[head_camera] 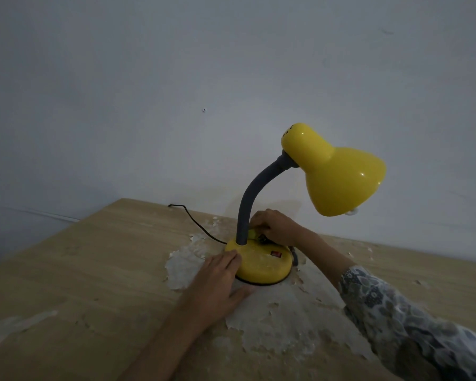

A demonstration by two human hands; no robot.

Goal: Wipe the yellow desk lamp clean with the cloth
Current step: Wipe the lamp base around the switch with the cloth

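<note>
The yellow desk lamp stands on a wooden table, with a round base, a grey bendable neck and a yellow shade tilted down to the right. My left hand lies flat, its straight fingers pressing the left edge of the base. My right hand is curled around a small yellow-green cloth held against the bottom of the neck, just above the base. Most of the cloth is hidden inside the hand. A red switch sits on the base.
The wooden table has peeling white patches around and in front of the lamp. A black cord runs from the base to the table's back edge. A plain grey-white wall stands close behind. My patterned right sleeve crosses the lower right.
</note>
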